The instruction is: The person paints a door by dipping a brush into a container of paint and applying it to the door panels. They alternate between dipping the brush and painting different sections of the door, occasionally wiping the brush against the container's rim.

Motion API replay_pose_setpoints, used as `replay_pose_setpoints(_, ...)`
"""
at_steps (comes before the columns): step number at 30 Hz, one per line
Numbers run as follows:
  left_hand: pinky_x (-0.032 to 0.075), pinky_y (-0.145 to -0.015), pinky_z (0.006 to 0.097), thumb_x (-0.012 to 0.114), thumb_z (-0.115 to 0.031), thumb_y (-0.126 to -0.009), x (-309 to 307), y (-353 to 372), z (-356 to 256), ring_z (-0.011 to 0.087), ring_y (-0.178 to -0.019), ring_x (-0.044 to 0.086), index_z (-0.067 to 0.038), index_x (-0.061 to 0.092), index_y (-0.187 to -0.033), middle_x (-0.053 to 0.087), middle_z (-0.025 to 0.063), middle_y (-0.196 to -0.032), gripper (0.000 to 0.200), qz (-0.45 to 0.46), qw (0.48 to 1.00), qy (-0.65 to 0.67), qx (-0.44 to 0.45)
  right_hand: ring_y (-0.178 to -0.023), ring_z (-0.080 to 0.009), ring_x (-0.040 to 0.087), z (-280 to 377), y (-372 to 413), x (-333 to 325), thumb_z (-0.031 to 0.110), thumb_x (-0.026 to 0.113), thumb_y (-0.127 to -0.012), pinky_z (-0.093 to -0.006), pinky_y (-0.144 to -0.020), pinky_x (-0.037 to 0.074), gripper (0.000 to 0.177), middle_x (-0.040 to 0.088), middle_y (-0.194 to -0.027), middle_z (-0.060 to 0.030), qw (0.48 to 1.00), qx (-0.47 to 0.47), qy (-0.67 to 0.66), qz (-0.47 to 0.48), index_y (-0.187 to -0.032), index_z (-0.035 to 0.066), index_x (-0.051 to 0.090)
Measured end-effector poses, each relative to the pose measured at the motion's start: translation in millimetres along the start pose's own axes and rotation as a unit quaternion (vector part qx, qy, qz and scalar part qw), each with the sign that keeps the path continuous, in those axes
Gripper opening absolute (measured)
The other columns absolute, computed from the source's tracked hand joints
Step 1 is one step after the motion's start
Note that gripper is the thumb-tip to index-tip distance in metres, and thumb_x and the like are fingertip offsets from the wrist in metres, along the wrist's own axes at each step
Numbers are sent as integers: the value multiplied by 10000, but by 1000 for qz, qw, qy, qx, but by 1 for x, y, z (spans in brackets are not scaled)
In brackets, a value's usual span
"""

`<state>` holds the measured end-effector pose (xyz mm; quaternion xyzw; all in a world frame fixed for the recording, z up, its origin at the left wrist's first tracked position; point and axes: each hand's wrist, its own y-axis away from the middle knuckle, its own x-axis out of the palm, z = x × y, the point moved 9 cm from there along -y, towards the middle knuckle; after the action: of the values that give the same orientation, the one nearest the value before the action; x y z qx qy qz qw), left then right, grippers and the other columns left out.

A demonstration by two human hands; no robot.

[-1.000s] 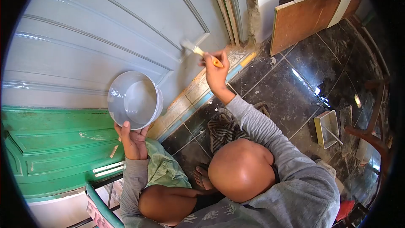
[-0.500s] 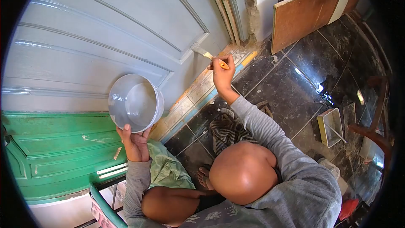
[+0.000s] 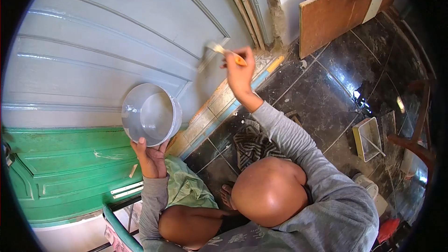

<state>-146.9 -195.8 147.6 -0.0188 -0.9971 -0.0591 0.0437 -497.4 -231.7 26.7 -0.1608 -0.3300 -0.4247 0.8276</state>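
My left hand (image 3: 152, 160) grips a translucent plastic tub (image 3: 156, 114) by its lower rim, thumb inside the edge. The tub is tipped with its mouth toward me, and its inside is coated with greyish paint. In my right hand (image 3: 241, 77) is a paintbrush (image 3: 237, 59) with an orange-yellow handle, held between thumb and fingers. Its bristles, blurred by motion, are at the lower corner moulding of a grey panelled door (image 3: 116, 42). Below the grey part, a green panelled section (image 3: 74, 168) runs to the left, with a pale scrape on it.
A tiled sill (image 3: 200, 123) edges the dark tiled floor (image 3: 322, 102). Behind it, a brown wooden board (image 3: 336, 16) leans upright at the far right. A paint tray (image 3: 367, 139) with a stick in it sits at right. Striped cloth (image 3: 256, 144) and a pale green sheet (image 3: 189, 184) lie by my legs.
My right hand has moved up and slightly left, carrying the paintbrush along the door moulding. The tub and my left hand stay almost in place.
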Motion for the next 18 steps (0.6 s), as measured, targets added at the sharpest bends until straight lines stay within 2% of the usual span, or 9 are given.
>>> replay_pose_setpoints(2, 451, -1059, 551, 651, -412, -912, 5, -1, -2, 331, -1297, 527, -140, 316, -1494, 461, 120, -1475, 724, -6, 1000, -2, 5, -678, -110, 614, 43, -1, 45, 53, 670, -912, -263, -545, 575, 189, 596, -821, -69, 996, -40, -47, 58, -929, 18, 485)
replay_pose_setpoints(5, 443, -1065, 558, 651, -407, -912, 7, -1, -3, 339, -1293, 530, -139, 315, -1496, 469, 122, -1470, 725, -6, 1000, 3, 10, -665, -107, 608, 67, 5, 65, 52, 666, -918, -257, -545, 565, 188, 591, -810, -66, 985, -92, -96, 107, -923, 23, 481)
replay_pose_setpoints(8, 430, -1075, 567, 648, -404, -914, 6, -2, -2, 346, -1297, 526, -138, 313, -1499, 461, 124, -1478, 724, 1, 1000, 13, 6, -650, -108, 603, -22, -4, -2, 47, 654, -928, -262, -545, 560, 182, 586, -794, -67, 999, -3, -21, 27, -914, 28, 474)
replay_pose_setpoints(9, 425, -1079, 570, 646, -404, -915, 4, -1, -1, 348, -1299, 524, -137, 312, -1499, 457, 125, -1483, 724, 1, 1000, 15, 3, -645, -107, 601, -32, -2, -18, 45, 651, -930, -266, -545, 561, 181, 583, -790, -67, 1000, 5, -8, 8, -911, 29, 471)
replay_pose_setpoints(11, 420, -1084, 573, 644, -410, -916, 3, -5, 3, 348, -1305, 518, -134, 309, -1502, 451, 125, -1488, 729, 7, 1000, 16, -1, -635, -106, 596, -35, 4, -38, 41, 644, -935, -273, -546, 564, 180, 578, -781, -66, 999, 23, 17, -36, -906, 31, 467)
replay_pose_setpoints(12, 417, -1086, 574, 642, -413, -917, 2, -3, 5, 348, -1308, 515, -133, 308, -1504, 448, 125, -1491, 731, 10, 1000, 13, -7, -632, -106, 595, -35, 7, -39, 42, 645, -934, -274, -544, 564, 181, 576, -777, -65, 1000, 12, -2, -29, -905, 30, 467)
replay_pose_setpoints(15, 420, -1083, 571, 644, -423, -916, 5, -3, 4, 352, -1316, 507, -129, 305, -1506, 446, 126, -1493, 742, 7, 1000, -1, -4, -625, -103, 590, 34, -4, 5, 50, 653, -930, -273, -537, 560, 187, 577, -771, -66, 996, -64, -64, 17, -899, 27, 469)
replay_pose_setpoints(18, 423, -1080, 568, 644, -428, -915, 2, -5, 4, 351, -1322, 500, -128, 305, -1507, 440, 125, -1497, 745, 3, 1000, 0, -7, -664, -131, 621, 11, -20, 7, 67, 662, -934, -285, -561, 570, 196, 596, -802, -85, 997, -53, -34, 51, -911, 31, 471)
